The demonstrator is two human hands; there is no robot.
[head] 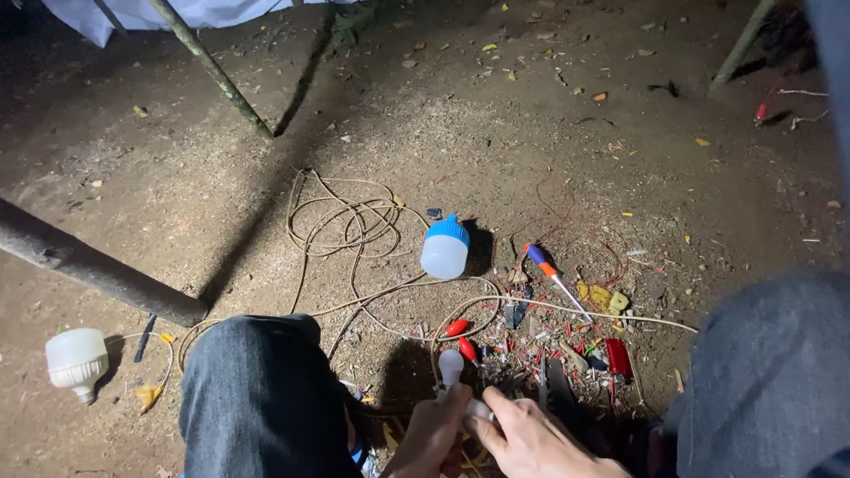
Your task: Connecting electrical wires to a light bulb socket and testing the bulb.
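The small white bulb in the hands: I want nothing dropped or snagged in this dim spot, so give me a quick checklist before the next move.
1. Both hands on the small white bulb: left hand and right hand meet at its base. Ok.
2. Bulb lit: cannot tell.
3. Tan cable untangled: loose coils on the dirt. Not ok.
4. Screwdriver within reach: lies just ahead. Ok.
5. Ground tidy: wire scraps scattered. Not ok.

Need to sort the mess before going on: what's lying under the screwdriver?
Under the screwdriver lie bare dirt, a thin red wire and, near its tip, yellow scraps. The pale cord passes its tip. Whatever sits directly beneath the handle is covered.
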